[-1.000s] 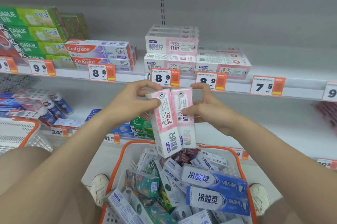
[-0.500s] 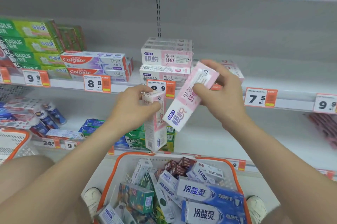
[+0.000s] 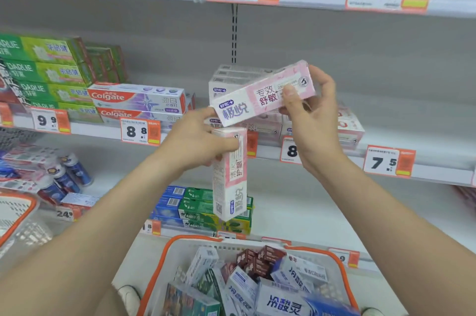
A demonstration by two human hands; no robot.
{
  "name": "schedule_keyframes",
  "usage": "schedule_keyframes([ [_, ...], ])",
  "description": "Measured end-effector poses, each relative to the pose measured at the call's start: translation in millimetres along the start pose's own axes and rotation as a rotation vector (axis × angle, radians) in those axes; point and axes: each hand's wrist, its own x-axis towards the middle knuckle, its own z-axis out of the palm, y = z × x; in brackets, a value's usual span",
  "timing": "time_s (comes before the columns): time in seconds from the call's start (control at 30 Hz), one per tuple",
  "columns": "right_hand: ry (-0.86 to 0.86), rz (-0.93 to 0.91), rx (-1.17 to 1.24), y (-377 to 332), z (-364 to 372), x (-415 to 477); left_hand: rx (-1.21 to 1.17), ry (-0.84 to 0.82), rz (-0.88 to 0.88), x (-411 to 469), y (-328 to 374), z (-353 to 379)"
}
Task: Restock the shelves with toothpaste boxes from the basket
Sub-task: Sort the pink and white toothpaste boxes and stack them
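Raised since the earlier frame: my right hand (image 3: 313, 120) clamps a pink toothpaste box (image 3: 262, 93) level before its matching shelf stack (image 3: 231, 78), next needing a flat slide on top; left hand (image 3: 198, 140) grips a second box (image 3: 229, 174) upright above the basket (image 3: 164, 259).

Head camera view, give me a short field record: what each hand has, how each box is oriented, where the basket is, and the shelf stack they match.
left hand: grip closed on a pink-and-white toothpaste box held upright
right hand: grip closed on a second pink-and-white toothpaste box, tilted near horizontal
boxes: ends close together; contact unclear
matching stack: middle shelf, behind the tilted box
orange-rimmed white basket: below the hands, holding mixed boxes
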Motion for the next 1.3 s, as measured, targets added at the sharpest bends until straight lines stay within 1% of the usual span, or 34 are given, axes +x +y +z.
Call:
schedule_keyframes([
  [0.03, -0.031, -0.017, -0.053, 4, -1, 4, -0.005, 0.030, 0.010, 3, 0, -2],
  [0.1, -0.033, -0.072, -0.283, 10, -4, 12, 0.019, 0.059, 0.021, 9, -1, -7],
  [0.2, 0.066, -0.108, -0.701, 23, -7, 19, 0.090, 0.072, 0.027, 17, -3, -11],
  [0.27, 0.084, -0.099, -0.890, 30, -6, 20, 0.099, 0.070, 0.018, 22, -4, -11],
  [0.37, 0.096, -0.110, -1.043, 31, -4, 16, 0.106, 0.045, -0.010, 24, -5, -9],
  [0.47, 0.123, -0.127, -1.142, 26, -3, 11, 0.090, 0.075, -0.064, 24, -9, -6],
  [0.5, 0.138, -0.125, -1.140, 26, -4, 8, 0.089, 0.104, -0.096, 22, -10, -4],
  [0.53, 0.153, -0.165, -1.096, 24, -6, 4, 0.105, 0.150, -0.128, 18, -9, -2],
  [0.57, 0.141, -0.244, -1.028, 21, -8, -1, 0.117, 0.191, -0.147, 14, -9, -1],
  [0.6, 0.092, -0.324, -0.952, 16, -9, -6, 0.109, 0.213, -0.146, 10, -8, 1],
  [0.63, 0.006, -0.351, -0.876, 10, -10, -12, 0.061, 0.203, -0.135, 5, -7, 3],
  [0.67, -0.100, -0.309, -0.801, 2, -10, -18, -0.023, 0.159, -0.126, 2, -6, 5],
  [0.73, -0.346, -0.102, -0.660, -13, -11, -32, -0.190, 0.037, -0.122, -6, -1, 8],
  [0.8, -0.584, 0.093, -0.555, -17, -15, -43, -0.299, -0.055, -0.078, -9, 4, 12],
  [0.83, -0.655, 0.136, -0.537, -18, -17, -47, -0.333, -0.078, -0.041, -12, 7, 16],
  [0.87, -0.672, 0.155, -0.517, -19, -21, -50, -0.362, -0.080, -0.005, -13, 9, 21],
  [0.93, -0.590, 0.204, -0.424, -24, -30, -49, -0.430, -0.062, 0.054, -16, 12, 29],
  [1.0, -0.441, 0.281, -0.310, -33, -39, -49, -0.474, -0.067, 0.074, -16, 11, 34],
  [1.07, -0.246, 0.349, -0.164, -39, -46, -50, -0.378, -0.044, 0.095, -15, 9, 39],
  [1.1, -0.134, 0.352, -0.067, -41, -51, -49, -0.300, 0.002, 0.120, -15, 6, 42],
  [1.13, -0.023, 0.322, 0.026, -43, -57, -47, -0.219, 0.070, 0.159, -14, 1, 45],
  [1.2, 0.172, 0.200, 0.157, -43, -72, -38, -0.005, 0.240, 0.268, -11, -7, 49],
  [1.23, 0.243, 0.134, 0.198, -43, -80, -32, 0.102, 0.312, 0.322, -10, -10, 51],
  [1.3, 0.309, 0.041, 0.218, -40, -94, -21, 0.203, 0.406, 0.379, -5, -13, 52],
])
